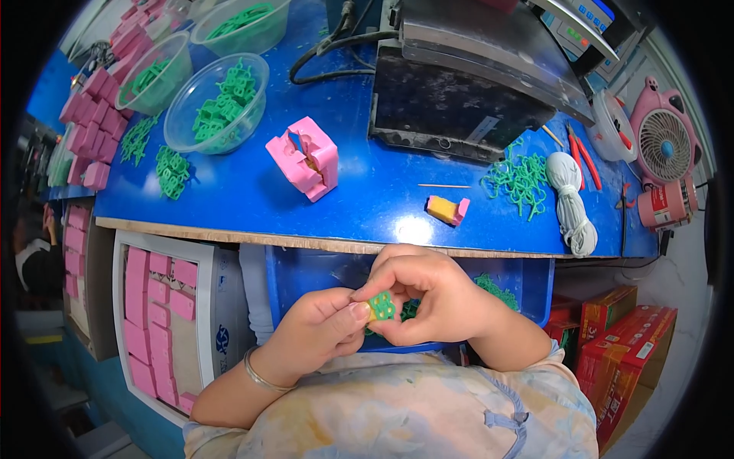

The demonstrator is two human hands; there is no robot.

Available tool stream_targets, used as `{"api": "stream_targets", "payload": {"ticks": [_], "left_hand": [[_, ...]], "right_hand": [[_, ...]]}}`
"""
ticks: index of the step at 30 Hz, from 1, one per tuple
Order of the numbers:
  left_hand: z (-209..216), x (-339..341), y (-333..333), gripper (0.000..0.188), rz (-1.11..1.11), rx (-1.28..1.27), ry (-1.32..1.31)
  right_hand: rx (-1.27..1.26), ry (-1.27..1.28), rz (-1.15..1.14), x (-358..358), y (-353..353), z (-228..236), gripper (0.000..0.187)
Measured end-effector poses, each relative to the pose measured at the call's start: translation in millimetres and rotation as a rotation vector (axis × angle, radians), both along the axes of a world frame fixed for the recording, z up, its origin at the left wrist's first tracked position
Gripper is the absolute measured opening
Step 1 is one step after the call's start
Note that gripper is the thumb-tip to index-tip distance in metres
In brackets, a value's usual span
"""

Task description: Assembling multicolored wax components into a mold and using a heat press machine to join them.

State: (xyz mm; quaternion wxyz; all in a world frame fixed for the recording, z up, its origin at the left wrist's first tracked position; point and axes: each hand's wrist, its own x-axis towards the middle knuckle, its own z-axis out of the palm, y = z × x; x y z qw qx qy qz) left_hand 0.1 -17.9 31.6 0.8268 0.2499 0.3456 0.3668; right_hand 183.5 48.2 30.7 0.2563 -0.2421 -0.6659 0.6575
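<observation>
Both hands pinch one small piece: left hand (pixel 317 333), right hand (pixel 428 294) | green-and-yellow piece (pixel 381 307) held near, below blue table (pixel 252 199) edge | likely light, delicate, soft; grip by outer edges with fingertips

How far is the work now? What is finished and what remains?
Done: three bowls hold green pieces. In hand: the left hand and right hand pinch one small yellow block with a green piece. Left: loose green pieces lie on the blue table.
</observation>
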Motion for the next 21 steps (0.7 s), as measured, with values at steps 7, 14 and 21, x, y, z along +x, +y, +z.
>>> {"api": "stream_targets", "payload": {"ticks": [7, 14, 21], "left_hand": [[1, -2, 1, 0.023, -0.013, -0.088, 0.003], [-8, -18, 3, 0.03, -0.028, -0.148, -0.197], [-5, -54, -1, 0.035, 0.116, 0.314, -0.273]], "right_hand": [[0.05, -0.017, 0.011, 0, 0, 1, 0.028], [-0.017, -0.034, 0.081, 6, 6, 0, 0.026], [-0.536, 0.417, 0.161, 13, 6, 0, 0.033]]}}
